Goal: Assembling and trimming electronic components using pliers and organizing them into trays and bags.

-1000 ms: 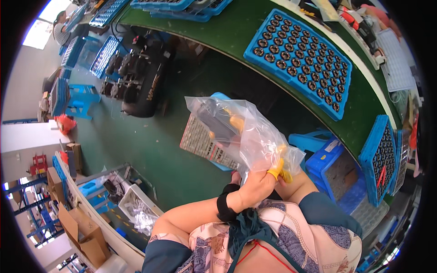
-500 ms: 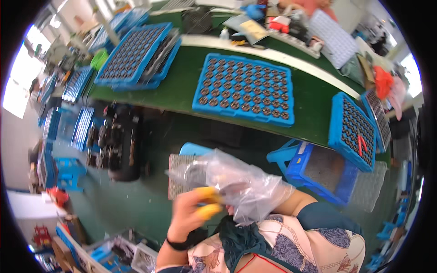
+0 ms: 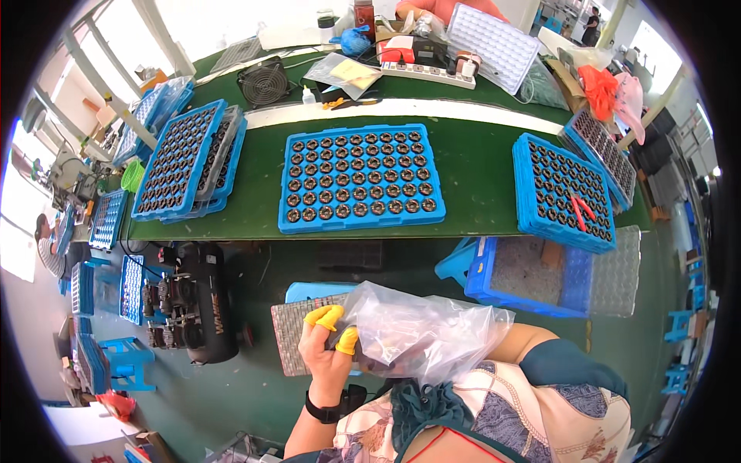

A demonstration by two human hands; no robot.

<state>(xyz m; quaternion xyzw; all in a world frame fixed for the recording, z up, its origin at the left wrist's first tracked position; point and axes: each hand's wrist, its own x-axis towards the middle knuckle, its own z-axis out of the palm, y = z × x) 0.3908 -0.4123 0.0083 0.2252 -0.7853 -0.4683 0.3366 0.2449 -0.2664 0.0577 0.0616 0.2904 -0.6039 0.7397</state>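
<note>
A clear plastic bag (image 3: pixel 421 328) lies crumpled in front of my body. My right forearm (image 3: pixel 525 339) reaches into or behind it from the right, and the film covers my right hand (image 3: pixel 390 347), so its fingers cannot be made out. At the bag's left edge is my left hand (image 3: pixel 328 347), with yellow finger cots on the thumb and two fingers. Those fingers are bent, with a gap between them and the thumb; nothing shows in that gap. Behind the left hand, a patterned, woven-looking pad (image 3: pixel 289 336) rests over a light blue stool (image 3: pixel 316 291).
On the green bench (image 3: pixel 478 177) sits a blue tray (image 3: pixel 363 220) of round coil-like parts. Stacked trays (image 3: pixel 177 162) stand left; another stack (image 3: pixel 567 185), with red-handled pliers (image 3: pixel 580 212), stands right. Below are a blue crate (image 3: pixel 502 301) and a black air compressor (image 3: pixel 204 301).
My view has shifted, bringing the bench more level. My left hand's fingers have drawn back from over the bag to its left edge, and the bag spreads flatter to the right.
</note>
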